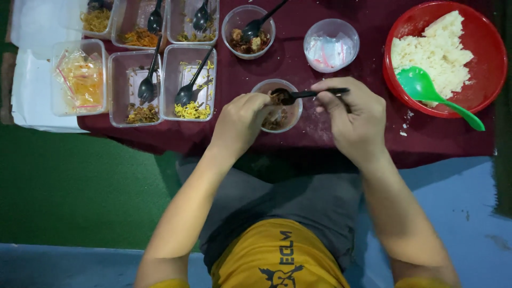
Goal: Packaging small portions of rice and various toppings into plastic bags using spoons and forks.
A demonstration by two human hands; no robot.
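My left hand (240, 120) grips the small clear cup (277, 106) between my hands while my right hand (352, 114) pinches a black spoon (298, 95) over it.

1. A red bowl (482, 32) of white rice (434, 50) sits far to my right, a green spoon (434, 93) lying in it.
2. A clear cup (331, 44) with pale wrappers stands beside that bowl.
3. A round tub (248, 29) of brown bits holds a black spoon.
4. Square tubs (188, 82) at my left hold yellow and brown toppings with black spoons.
5. All rest on a maroon cloth (298, 69).
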